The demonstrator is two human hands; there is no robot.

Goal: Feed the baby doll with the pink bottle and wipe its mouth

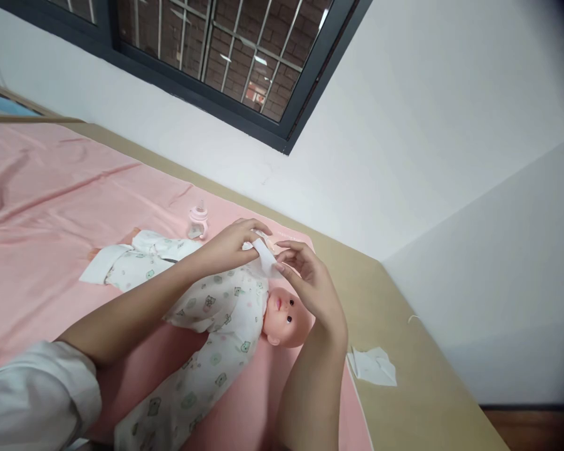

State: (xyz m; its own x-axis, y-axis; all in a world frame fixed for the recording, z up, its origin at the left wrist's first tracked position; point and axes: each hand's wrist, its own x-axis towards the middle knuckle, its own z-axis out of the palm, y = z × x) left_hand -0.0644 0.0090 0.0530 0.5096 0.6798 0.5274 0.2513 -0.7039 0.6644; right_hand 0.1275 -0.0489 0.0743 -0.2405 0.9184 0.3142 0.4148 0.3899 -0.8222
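A doll in white pyjamas printed with small green animals lies on its back on a pink sheet. Above its chest, close to its head, a small white tissue is stretched between my hands. My left hand pinches its upper left end between thumb and fingers. At its right edge are the curled fingertips and thumb of my right hand, closed on it. Something clear and shiny shows partly behind my left fingers; I cannot make out what it is. The doll's far arm is hidden by my hands.
A pink baby bottle stands on the sheet beyond the doll's legs. Another crumpled white tissue lies on the tan bed surface at the right. A white wall and a barred window border the far side.
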